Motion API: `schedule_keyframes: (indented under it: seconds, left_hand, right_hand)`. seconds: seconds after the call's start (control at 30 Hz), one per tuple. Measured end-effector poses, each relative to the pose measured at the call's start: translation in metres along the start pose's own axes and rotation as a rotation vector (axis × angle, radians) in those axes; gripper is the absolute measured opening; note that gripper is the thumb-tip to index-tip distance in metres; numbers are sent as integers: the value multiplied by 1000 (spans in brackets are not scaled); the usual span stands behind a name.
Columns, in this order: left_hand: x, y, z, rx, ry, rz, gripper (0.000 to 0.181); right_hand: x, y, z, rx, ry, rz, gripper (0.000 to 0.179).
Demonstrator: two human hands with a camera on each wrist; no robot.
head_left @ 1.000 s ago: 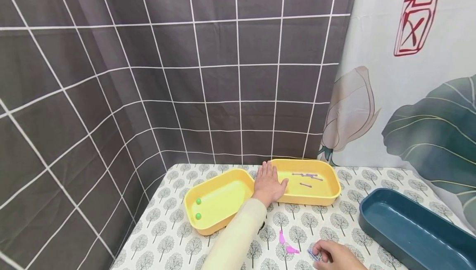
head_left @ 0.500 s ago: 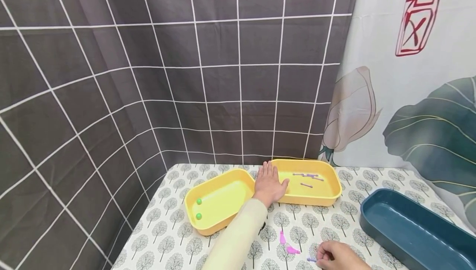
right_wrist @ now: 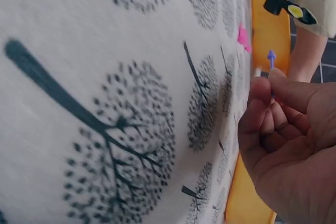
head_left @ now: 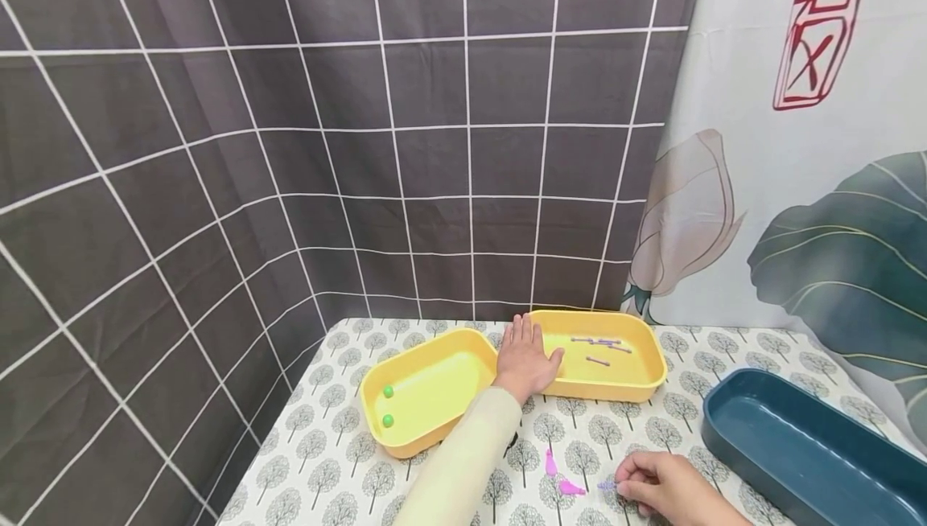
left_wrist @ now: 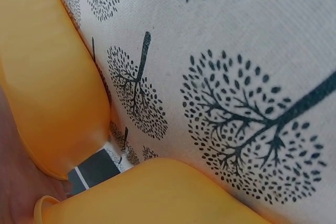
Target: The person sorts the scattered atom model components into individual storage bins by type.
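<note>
My left hand (head_left: 526, 359) lies palm down with straight fingers across the neighbouring rims of two yellow trays; the left wrist view shows only a blurred edge of that hand (left_wrist: 18, 182). The right-hand yellow tray (head_left: 597, 388) contains several thin purple sticks (head_left: 604, 342). In the left-hand yellow tray (head_left: 405, 444) are two small green balls (head_left: 388, 405). Over the near part of the table, my right hand (head_left: 662, 484) pinches a small purple stick (right_wrist: 271, 56) with a knobbed end between thumb and index finger. Two pink pieces (head_left: 571, 488) lie just left of it.
A long dark blue tray (head_left: 746, 437) stands at the right of the table. The tablecloth (head_left: 319, 462) has a tree print. Behind the table hangs a dark curtain (head_left: 427, 164) with white grid lines, and a white flowered one (head_left: 724, 293) beside it.
My right hand has closed on a purple stick near the pink pieces and moved slightly away from me with it. The left hand stays on the tray rims.
</note>
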State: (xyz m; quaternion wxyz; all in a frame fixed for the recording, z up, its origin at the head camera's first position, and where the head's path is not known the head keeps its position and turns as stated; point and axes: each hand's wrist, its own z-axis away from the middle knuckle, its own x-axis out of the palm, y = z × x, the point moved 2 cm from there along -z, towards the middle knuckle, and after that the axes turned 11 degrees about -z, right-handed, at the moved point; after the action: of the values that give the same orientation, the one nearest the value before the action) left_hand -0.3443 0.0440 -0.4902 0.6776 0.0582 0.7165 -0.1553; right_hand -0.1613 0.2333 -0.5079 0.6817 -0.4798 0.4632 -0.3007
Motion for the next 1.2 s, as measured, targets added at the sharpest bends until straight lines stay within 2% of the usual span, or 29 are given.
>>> schedule_keyframes:
  seconds: [0.27, 0.7, 1.0, 1.2]
  left_hand:
    - [0, 0, 1, -1, -5, 10, 74]
    - [1, 0, -1, -3, 0, 16, 74]
    - [3, 0, -2, -3, -1, 10, 75]
    - [3, 0, -3, 3, -4, 7, 74]
  right_hand:
    - [-12, -8, -2, 22, 65, -39, 12]
    - [-33, -20, -9, -21, 159, 44, 15]
    - [-47, -29, -14, -24, 170, 77, 22]
    - [-56, -36, -20, -60, 199, 148, 19]
